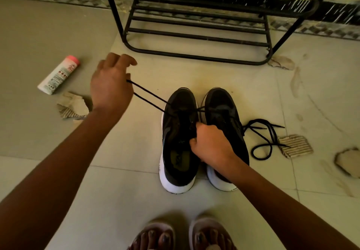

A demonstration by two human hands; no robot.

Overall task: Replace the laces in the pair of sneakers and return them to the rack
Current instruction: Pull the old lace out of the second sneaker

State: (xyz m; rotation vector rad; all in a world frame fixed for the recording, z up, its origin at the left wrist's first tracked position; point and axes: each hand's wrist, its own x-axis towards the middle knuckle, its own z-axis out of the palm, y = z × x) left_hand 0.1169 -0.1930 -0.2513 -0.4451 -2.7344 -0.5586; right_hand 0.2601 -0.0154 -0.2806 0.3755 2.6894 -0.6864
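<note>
Arms reach forward and down from the lower edge of the view, both bare. Left arm extends up and to the left; the left hand [112, 86] is raised above the floor [48, 35], back toward the camera, fingers curled around the two taut strands of a black lace [148, 98] that run from the hand down to the eyelets of the left sneaker [178, 142]. Right arm crosses in from the lower right; the right hand [211, 142] is closed in a fist at the tongue area between the two shoes, gripping the lacing there, though which strand it holds cannot be told.

Both sneakers stand side by side on the tile, toes pointing toward the black metal rack [196, 33], the right sneaker [224, 113] partly covered by the right wrist. Second loose black lace [266, 138] lies tangled on the floor just right of that shoe. White bottle with a pink cap [59, 74] lies on its side well left of the shoes. Torn cardboard scraps [296, 145] are scattered around.
</note>
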